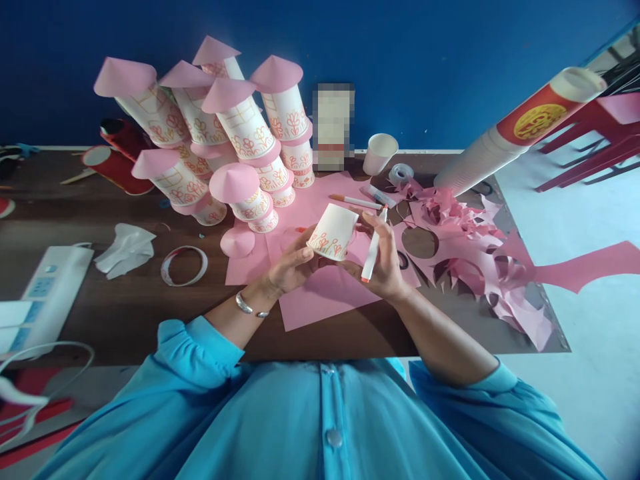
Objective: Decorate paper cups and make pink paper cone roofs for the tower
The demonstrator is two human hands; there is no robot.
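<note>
Between my hands is a white paper cup [334,230], tilted, with red flowers and grass strokes drawn along its lower band. My left hand [294,263] is closed around the cup's left side. In my right hand [385,260] is a white marker [374,247] with an orange-red tip pointing up, uncapped. The fingers of that hand also reach the cup's right side, partly hidden behind it. Under the hands lie pink paper sheets [310,307]. Another marker [356,201] with a brown cap lies just beyond the cup.
Several cup towers [245,130] with pink cone roofs stand at the back left. A single paper cup [380,155], a tape roll [401,175] and a tall cup stack [480,150] stand farther right. Pink scraps [480,247] cover the table's right side. A power strip [50,293] lies left.
</note>
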